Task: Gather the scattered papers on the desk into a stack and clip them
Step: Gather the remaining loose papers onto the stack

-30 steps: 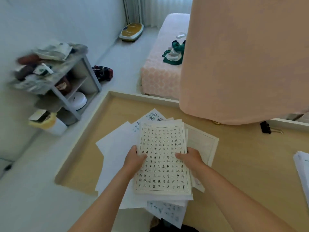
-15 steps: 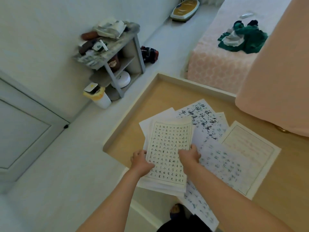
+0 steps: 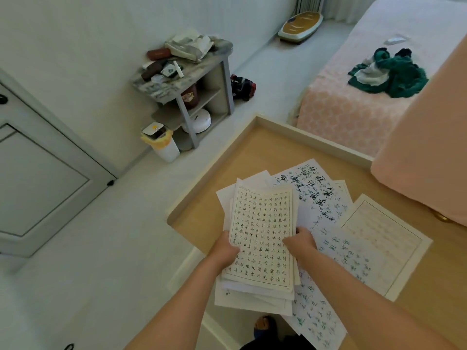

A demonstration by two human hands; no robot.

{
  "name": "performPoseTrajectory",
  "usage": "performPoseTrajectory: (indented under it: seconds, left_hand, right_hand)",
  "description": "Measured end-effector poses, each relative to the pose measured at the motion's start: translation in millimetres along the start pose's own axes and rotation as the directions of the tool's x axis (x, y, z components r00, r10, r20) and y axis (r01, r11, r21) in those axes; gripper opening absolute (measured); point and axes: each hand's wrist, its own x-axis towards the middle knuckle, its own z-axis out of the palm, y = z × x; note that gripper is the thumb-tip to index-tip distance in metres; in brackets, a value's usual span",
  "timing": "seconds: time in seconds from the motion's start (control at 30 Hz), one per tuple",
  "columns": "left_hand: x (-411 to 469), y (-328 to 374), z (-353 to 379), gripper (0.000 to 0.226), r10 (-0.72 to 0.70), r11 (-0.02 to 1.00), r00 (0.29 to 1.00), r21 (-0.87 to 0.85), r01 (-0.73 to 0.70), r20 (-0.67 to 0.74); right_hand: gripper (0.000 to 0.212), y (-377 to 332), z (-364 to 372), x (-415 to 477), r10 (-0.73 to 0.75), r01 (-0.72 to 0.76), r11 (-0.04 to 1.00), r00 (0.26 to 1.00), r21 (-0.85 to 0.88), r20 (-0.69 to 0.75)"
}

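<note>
I hold a stack of papers (image 3: 262,238), topped by a gridded sheet of handwritten characters, above the left corner of the wooden desk (image 3: 199,218). My left hand (image 3: 226,248) grips the stack's left edge, thumb on top. My right hand (image 3: 300,245) grips its right edge. More loose papers lie spread on the desk to the right: a sheet with large brush characters (image 3: 310,188), a cream ruled sheet (image 3: 381,236) and a long sheet with green marks (image 3: 318,322). No clip is in view.
A pink cloth-covered mass (image 3: 424,137) overhangs the desk's right side. On the floor to the left stand a cluttered grey shelf (image 3: 192,79) and a small bin (image 3: 161,142). A bed (image 3: 353,97) with green clothes lies beyond the desk.
The view has swung left and down, so the desk's right part with the black clip has left the frame. Both hands still hold the stack, now pulled toward the desk's near left corner.
</note>
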Motion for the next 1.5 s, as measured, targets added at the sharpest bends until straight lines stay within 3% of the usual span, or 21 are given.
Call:
performPoseTrajectory:
  seconds: [0.17, 0.3, 0.37, 0.43, 0.5, 0.63, 0.77, 0.9, 1.03, 1.13, 1.27, 1.4, 1.5]
  left_hand:
    - [-10, 25, -4, 0.043, 0.076, 0.997, 0.996, -0.016, -0.075, 0.041]
    - [-14, 51, 17, 0.041, 0.129, 0.991, 0.984, 0.012, -0.132, 0.126]
    - [-15, 66, 39, 0.051, 0.176, 0.981, 0.971, 0.055, -0.187, 0.165]
    - [-13, 74, 66, 0.062, 0.179, 0.971, 0.959, 0.116, -0.208, 0.221]
    - [-12, 81, 93, 0.055, 0.182, 0.946, 0.950, 0.218, -0.240, 0.255]
    - [-5, 82, 127, 0.060, 0.213, 0.778, 0.965, 0.571, -0.263, 0.154]
    - [3, 76, 133, 0.079, 0.215, 0.777, 0.975, 0.595, -0.205, 0.054]
    - [8, 74, 131, 0.088, 0.205, 0.824, 0.978, 0.532, -0.193, 0.038]
    - [15, 73, 124, 0.084, 0.162, 0.861, 0.987, 0.485, -0.152, 0.023]
    - [21, 70, 120, 0.078, 0.175, 0.898, 0.982, 0.399, -0.187, 0.067]
    - [23, 66, 113, 0.066, 0.167, 0.928, 0.976, 0.311, -0.204, 0.139]
    - [26, 70, 104, 0.085, 0.243, 0.934, 0.969, 0.264, -0.243, 0.030]
    - [19, 87, 98, 0.093, 0.242, 0.970, 0.958, -0.022, -0.242, 0.155]
  right_hand:
    - [0.036, -3, -24, -9, -0.153, 0.154, 0.987, 0.988, 0.045, -0.031]
    - [0.035, 3, -68, -14, -0.106, 0.127, 0.974, 0.987, 0.190, -0.119]
    - [0.034, 17, -91, -12, -0.078, 0.113, 0.970, 0.983, 0.214, -0.165]
    - [0.032, 37, -109, -8, -0.026, 0.072, 0.972, 0.979, 0.222, -0.202]
    - [0.034, 57, -123, -3, 0.055, 0.008, 0.975, 0.959, 0.221, -0.279]
    - [0.036, 87, -133, 2, 0.216, -0.176, 0.976, 0.876, 0.131, -0.430]
    - [0.040, 97, -129, 1, 0.341, -0.196, 0.910, 0.855, 0.366, -0.391]
    - [0.040, 91, -123, 4, 0.355, -0.139, 0.760, 0.907, 0.635, -0.227]
    - [0.045, 91, -122, 7, 0.354, -0.177, 0.789, 0.914, 0.588, -0.200]
    - [0.045, 95, -121, 8, 0.286, -0.194, 0.882, 0.945, 0.430, -0.159]
    - [0.038, 96, -127, -3, 0.064, -0.014, 0.970, 0.977, 0.243, -0.201]
    - [0.031, 95, -150, -16, -0.001, 0.057, 0.938, 0.987, 0.343, -0.161]
    - [0.026, 95, -169, -33, -0.036, 0.091, 0.888, 0.991, 0.450, -0.129]
